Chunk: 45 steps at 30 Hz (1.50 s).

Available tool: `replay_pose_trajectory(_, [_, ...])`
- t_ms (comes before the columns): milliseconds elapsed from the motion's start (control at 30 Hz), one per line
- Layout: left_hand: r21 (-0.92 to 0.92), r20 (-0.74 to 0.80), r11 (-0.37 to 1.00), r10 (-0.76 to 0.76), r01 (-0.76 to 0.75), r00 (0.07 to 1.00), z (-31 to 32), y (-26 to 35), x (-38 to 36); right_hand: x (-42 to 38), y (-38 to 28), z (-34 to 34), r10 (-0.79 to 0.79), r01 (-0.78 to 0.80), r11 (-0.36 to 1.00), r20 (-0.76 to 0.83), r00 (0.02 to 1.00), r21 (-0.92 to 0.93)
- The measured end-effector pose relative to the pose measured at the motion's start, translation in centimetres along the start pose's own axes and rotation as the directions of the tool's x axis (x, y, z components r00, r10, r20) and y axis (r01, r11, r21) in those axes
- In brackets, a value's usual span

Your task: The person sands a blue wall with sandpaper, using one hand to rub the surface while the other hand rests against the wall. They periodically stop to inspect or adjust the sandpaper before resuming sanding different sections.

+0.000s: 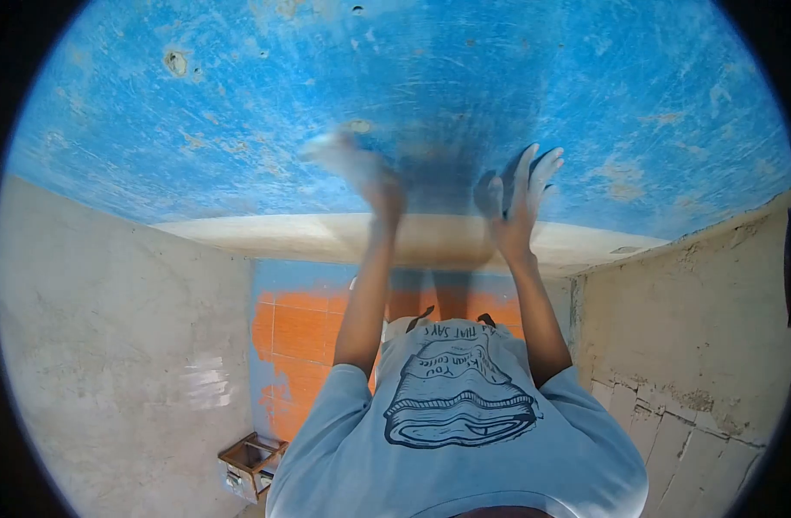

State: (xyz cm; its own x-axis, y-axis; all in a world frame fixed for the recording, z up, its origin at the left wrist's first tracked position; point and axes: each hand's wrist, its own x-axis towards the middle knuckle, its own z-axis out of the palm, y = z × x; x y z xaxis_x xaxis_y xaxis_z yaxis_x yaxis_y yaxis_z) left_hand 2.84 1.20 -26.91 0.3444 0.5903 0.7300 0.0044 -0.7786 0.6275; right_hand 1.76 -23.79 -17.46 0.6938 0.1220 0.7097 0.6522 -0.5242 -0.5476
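My left hand (357, 168) is over the worn, scratched blue surface (637, 95), smeared by motion. Its fingers blur together, and I cannot tell whether it holds anything. My right hand (523, 197) is close to the same surface, near its cream edge band (283, 231). The fingers are stretched out and apart, coated with something whitish grey, with nothing between them. A dark shadow falls on the blue between the two hands.
Plain grey walls (110, 319) rise at left, and a rough, cracked wall (689, 311) at right. Orange tiles (300, 332) with a grey-blue border lie below the edge. A small metal-framed box (251, 457) stands low at left. My printed shirt (465, 406) fills the bottom.
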Motion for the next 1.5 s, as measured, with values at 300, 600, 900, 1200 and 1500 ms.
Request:
replay_pose_trajectory(300, [-0.349,-0.185,0.909,-0.304,0.227,0.934,-2.4,0.3,0.9,-0.9,3.1,-3.3,-0.004,0.025,0.993,0.184,0.983,-0.111])
replay_pose_trajectory(600, [0.066,0.179,0.993,0.082,-0.095,0.98,-5.5,1.0,0.3,-0.7,2.1,-1.8,-0.003,-0.006,0.996,0.094,0.996,0.094])
replay_pose_trajectory(900, [0.024,0.197,0.947,0.31,-0.321,0.93,-3.8,6.4,-2.0,-1.9,-1.0,1.2,-0.033,0.024,0.978,0.04,0.999,0.207])
replay_pose_trajectory(1200, [-0.864,0.034,0.296,-0.773,0.408,0.633,-11.3,-12.9,10.9,-4.6,-1.0,0.0,0.102,-0.114,0.978,0.071,0.992,0.177])
replay_pose_trajectory(1500, [-0.32,0.205,0.855,-0.358,0.408,0.911,-10.0,-7.5,-2.4,-5.2,-12.5,11.1,-0.036,-0.001,0.985,0.214,0.976,0.171])
